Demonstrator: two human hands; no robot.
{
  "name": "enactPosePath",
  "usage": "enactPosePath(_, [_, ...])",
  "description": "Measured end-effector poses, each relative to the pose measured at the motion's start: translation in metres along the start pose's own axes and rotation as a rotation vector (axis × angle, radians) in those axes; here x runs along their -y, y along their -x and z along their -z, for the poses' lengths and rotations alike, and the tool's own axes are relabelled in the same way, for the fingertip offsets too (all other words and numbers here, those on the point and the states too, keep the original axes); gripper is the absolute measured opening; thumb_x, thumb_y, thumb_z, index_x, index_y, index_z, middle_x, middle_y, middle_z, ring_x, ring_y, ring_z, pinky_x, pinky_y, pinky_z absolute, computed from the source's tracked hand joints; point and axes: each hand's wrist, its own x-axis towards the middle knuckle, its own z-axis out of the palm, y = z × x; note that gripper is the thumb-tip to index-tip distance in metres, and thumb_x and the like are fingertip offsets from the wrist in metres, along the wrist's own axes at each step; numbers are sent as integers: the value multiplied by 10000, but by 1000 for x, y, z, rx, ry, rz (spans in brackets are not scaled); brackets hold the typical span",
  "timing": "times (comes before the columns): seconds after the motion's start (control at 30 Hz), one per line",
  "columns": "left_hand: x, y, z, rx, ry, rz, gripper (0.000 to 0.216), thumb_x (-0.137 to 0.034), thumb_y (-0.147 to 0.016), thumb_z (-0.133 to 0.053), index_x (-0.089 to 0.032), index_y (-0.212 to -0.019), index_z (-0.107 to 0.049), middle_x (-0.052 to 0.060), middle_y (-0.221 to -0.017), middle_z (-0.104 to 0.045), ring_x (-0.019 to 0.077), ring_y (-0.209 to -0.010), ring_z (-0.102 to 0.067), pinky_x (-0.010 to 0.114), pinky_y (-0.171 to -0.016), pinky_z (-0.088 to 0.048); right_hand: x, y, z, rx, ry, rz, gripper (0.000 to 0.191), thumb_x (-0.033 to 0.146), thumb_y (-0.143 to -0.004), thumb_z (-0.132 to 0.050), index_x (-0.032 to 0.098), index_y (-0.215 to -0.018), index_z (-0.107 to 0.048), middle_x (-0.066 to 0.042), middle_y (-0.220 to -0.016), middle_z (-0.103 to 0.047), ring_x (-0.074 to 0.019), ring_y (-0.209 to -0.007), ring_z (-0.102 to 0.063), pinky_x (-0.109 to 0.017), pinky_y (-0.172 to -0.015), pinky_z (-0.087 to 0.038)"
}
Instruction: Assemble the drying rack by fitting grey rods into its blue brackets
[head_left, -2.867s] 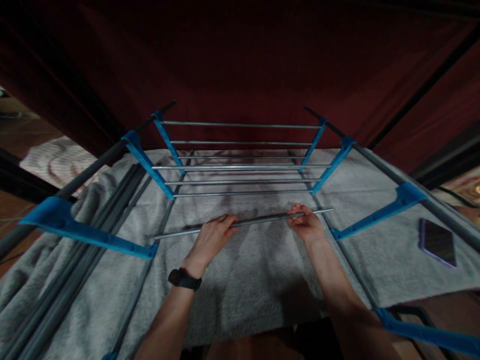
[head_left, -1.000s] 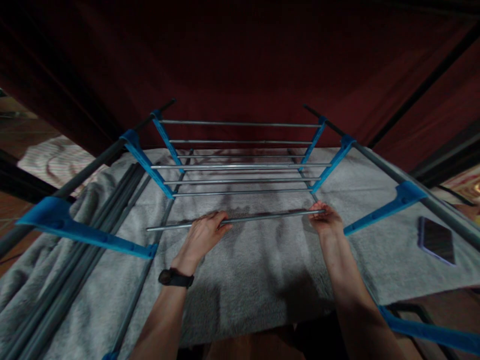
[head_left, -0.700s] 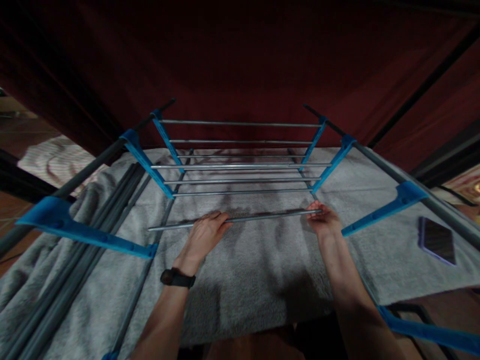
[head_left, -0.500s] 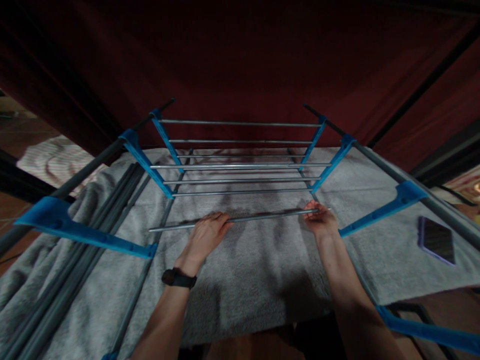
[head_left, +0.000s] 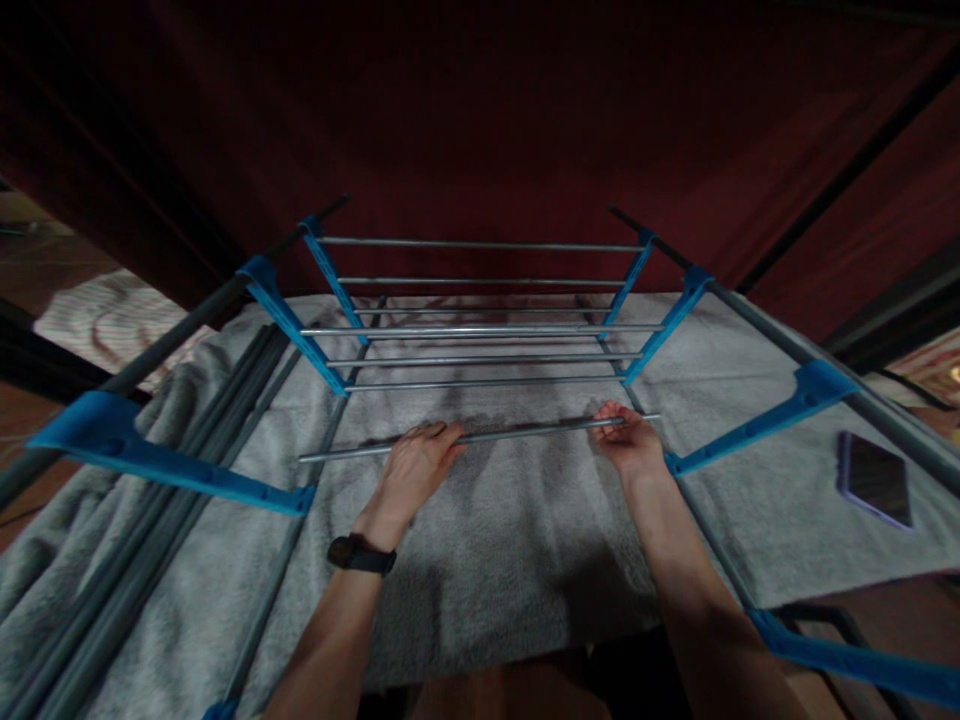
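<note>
Both of my hands grip one thin grey metal rod held level across a half-built rack. My left hand, with a black watch on its wrist, closes round the rod left of its middle. My right hand closes round it near the right end, just left of a blue plastic bracket. The rod's left end hangs free above another blue bracket. Several rods sit fixed between blue brackets farther back.
A grey towel covers the surface under the rack. Spare grey rods lie bundled on the left. A phone lies on the towel at the right. Dark red fabric hangs behind.
My right hand slid a little left along the rod, away from the right bracket, so the rod's right tip now shows. The left hand barely moved.
</note>
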Motion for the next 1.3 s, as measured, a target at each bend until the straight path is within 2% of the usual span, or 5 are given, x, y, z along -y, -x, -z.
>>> enactPosePath(0.27, [-1, 0, -5, -5, -17, 1, 278, -324, -1058, -517, -235, -1222, -723, 59, -1019, -759, 220, -950, -720, 326, -904, -512, -7, 1, -3, 5, 50, -25, 230, 62, -922, -440, 225, -829, -572, 36, -682, -666, -92, -569, -649, -214, -559, -580])
enactPosePath(0.47, [-3, 1, -3, 26, 11, 37, 278, -309, -1052, -521, -217, -1234, -710, 76, -1085, -768, 236, -1009, -723, 331, -916, -518, -18, 8, -6, 100, 210, -99, 230, 13, -878, -491, 214, -880, -603, 11, -764, -724, -115, -638, -690, -238, -587, -603])
enactPosePath(0.67, [2, 1, 2, 40, 31, 87, 252, -246, -1013, -561, -220, -1221, -701, 86, -1114, -761, 245, -1024, -722, 339, -909, -528, -22, 10, -6, 152, 265, -94, 209, 24, -918, -517, 205, -894, -619, -3, -780, -753, -131, -683, -717, -265, -648, -633])
enactPosePath(1.0, [11, 2, 10, 39, -18, 157, 175, -241, -1003, -567, -219, -1100, -710, 66, -1103, -770, 253, -1012, -727, 339, -881, -513, -14, 9, -6, 70, 245, -49, 192, 96, -992, -514, 209, -888, -628, 44, -705, -711, -88, -616, -682, -217, -624, -605])
enactPosePath(1.3, [17, 3, 15, 5, -80, 218, 210, -243, -992, -560, -193, -1113, -724, 102, -1119, -778, 294, -1062, -727, 413, -978, -484, -4, 11, -7, 0, 185, -46, 204, 103, -1001, -505, 209, -857, -603, 68, -678, -669, -76, -602, -662, -210, -596, -584])
